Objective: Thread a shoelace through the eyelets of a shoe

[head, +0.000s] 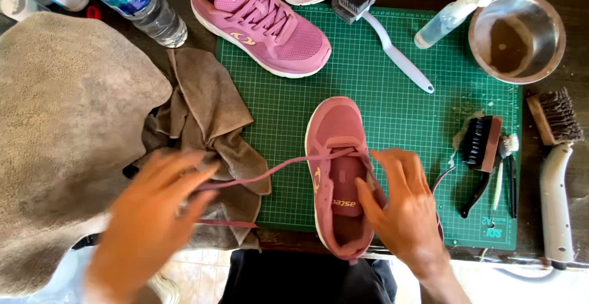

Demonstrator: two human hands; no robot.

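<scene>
I see left hand [147,218] pinching pink lace [270,170], taut; right hand [405,209] clamping shoe [339,175] at collar. Lace limp, slippery, I judge; hold near eyelets.

Both hands [150,215] [405,203] at pink shoe [337,175], lace [270,170] seemingly pinched.

We see a dusky pink sneaker [336,175] lying upright on the green cutting mat, toe pointing away from us and heel at the near edge. Its matching pink lace [270,170] runs from the front eyelets out to the left, stretched nearly taut.
</scene>
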